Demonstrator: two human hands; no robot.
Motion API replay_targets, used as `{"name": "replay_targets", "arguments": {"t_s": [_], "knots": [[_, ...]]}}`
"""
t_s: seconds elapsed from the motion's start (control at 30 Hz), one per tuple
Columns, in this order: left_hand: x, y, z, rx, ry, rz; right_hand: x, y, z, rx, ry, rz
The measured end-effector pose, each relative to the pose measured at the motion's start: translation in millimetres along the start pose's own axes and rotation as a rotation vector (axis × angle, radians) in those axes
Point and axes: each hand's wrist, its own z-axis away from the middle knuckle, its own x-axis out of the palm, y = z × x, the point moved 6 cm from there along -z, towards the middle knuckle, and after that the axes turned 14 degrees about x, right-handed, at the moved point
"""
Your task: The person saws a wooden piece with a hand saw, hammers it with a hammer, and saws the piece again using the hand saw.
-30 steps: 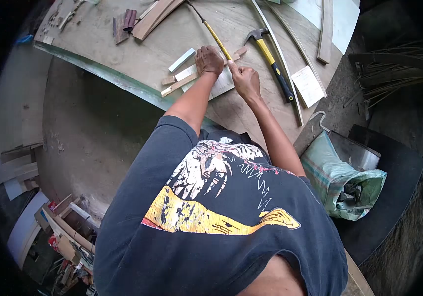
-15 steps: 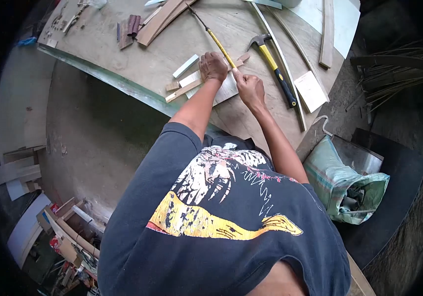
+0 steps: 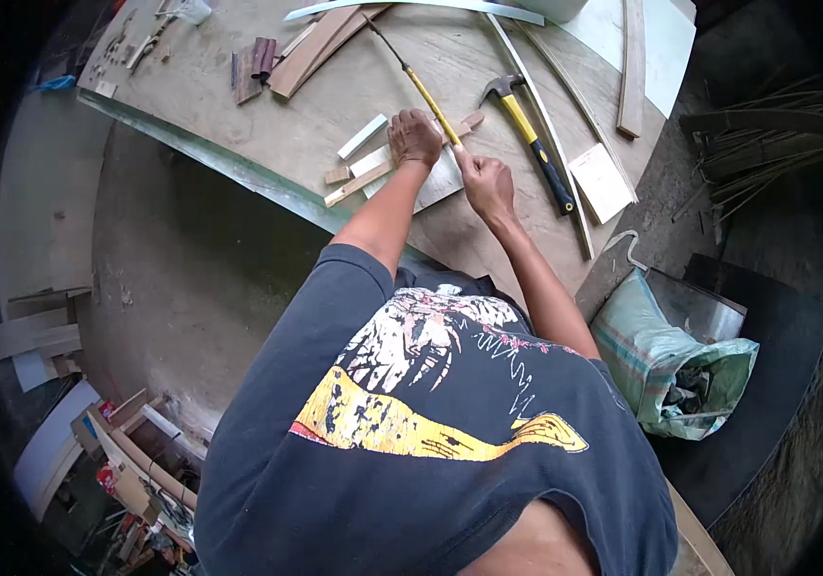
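My right hand point(image 3: 489, 182) is closed around the handle end of a hacksaw point(image 3: 428, 99), seen edge-on from above with a yellow frame and a dark, thin far end. The saw slants away to the upper left across a narrow wooden strip point(image 3: 363, 182). My left hand point(image 3: 414, 139) grips and presses down this strip just left of the saw, its fingers bent over the wood. Under the strip lies a pale flat board point(image 3: 438, 184), and a white strip point(image 3: 362, 136) rests beside my left hand. Where the blade meets the wood is hidden.
A claw hammer point(image 3: 533, 139) with a yellow and black handle lies right of my right hand. Long thin strips point(image 3: 551, 120) and a pale block point(image 3: 603, 182) lie beyond it. Brown boards point(image 3: 320, 48) are at the back. A green sack point(image 3: 661, 336) stands off the table's right side.
The view has shifted slightly. My right hand, with the hacksaw, shows only a slight shift along the saw line; my left hand stays on the wooden strip.
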Motion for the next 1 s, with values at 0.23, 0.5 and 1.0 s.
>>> {"name": "replay_targets", "arguments": {"t_s": [0.23, 0.5, 1.0], "knots": [[4.9, -4.7, 0.8, -0.058, -0.012, 0.005, -7.8, 14.8, 21.2, -0.001, -0.051, -0.046], [0.7, -2.8, -3.3, -0.022, -0.069, 0.007, -13.0, 34.6, 33.7, 0.043, 0.000, -0.015], [6.0, 3.6, 3.2, 0.117, -0.054, 0.029, -3.8, 57.1, 27.9, 0.173, -0.127, -0.254]]}}
